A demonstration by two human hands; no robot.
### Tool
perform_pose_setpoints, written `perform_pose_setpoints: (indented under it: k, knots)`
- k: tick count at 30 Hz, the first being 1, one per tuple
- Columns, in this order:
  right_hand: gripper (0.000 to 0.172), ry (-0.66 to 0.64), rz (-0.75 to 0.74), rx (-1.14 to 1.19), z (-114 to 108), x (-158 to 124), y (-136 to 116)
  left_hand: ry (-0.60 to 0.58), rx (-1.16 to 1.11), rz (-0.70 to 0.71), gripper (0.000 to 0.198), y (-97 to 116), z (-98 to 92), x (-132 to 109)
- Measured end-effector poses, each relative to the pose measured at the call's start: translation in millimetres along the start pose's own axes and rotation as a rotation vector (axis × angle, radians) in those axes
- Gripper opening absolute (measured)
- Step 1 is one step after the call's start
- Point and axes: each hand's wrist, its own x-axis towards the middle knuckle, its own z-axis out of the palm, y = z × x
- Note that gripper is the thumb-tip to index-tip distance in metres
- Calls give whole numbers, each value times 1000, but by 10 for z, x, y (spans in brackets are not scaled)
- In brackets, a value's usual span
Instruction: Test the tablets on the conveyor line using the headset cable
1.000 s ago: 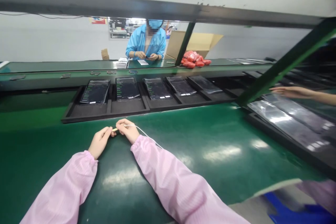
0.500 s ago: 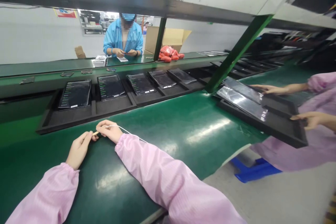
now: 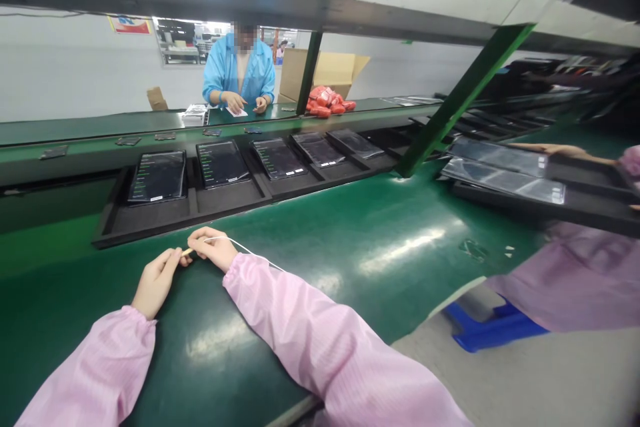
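Both hands meet over the green work surface, below the near tray edge. My left hand point(image 3: 159, 279) is closed, its thumb and finger pinching one end of a small, narrow yellow piece point(image 3: 187, 252). The other end sits in the closed fingers of my right hand point(image 3: 213, 247), which partly hide it; its exact kind cannot be made out. A thin white cord point(image 3: 250, 253) runs from the right hand along the pink sleeve. Just beyond lies a black compartment tray point(image 3: 145, 219) with several wrapped dark-screened tablets point(image 3: 158, 177).
At right, a co-worker in pink holds another black tray point(image 3: 595, 203) with wrapped flat panels point(image 3: 505, 180). A person in blue point(image 3: 239, 73) stands across the line. A green slanted post point(image 3: 465, 100), red bundles point(image 3: 327, 101) and a blue stool point(image 3: 493, 327) are around.
My hands keep their pinch, nearly still. The row of tablet trays has shifted right. The co-worker's tray has moved right. The person in blue has parted their hands; another small dark piece lies nearby.
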Motion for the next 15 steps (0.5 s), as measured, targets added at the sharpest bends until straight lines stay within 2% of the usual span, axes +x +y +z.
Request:
perform_pose_setpoints:
  k: [5,8,11,15]
  knots:
    - [47,-52,-49,-130,79,17,57,20,132,77,46,18,5,-22]
    - [50,48,-98,-281,-18,50,78,91,252,148,38,-8,-13,122]
    - [42,349,-152,-481,-437,120,4,193,502,156,44,-136,-120,403]
    - [45,766,-156,-726,-1246,240,-233,153,767,159,43,-362,-358,688]
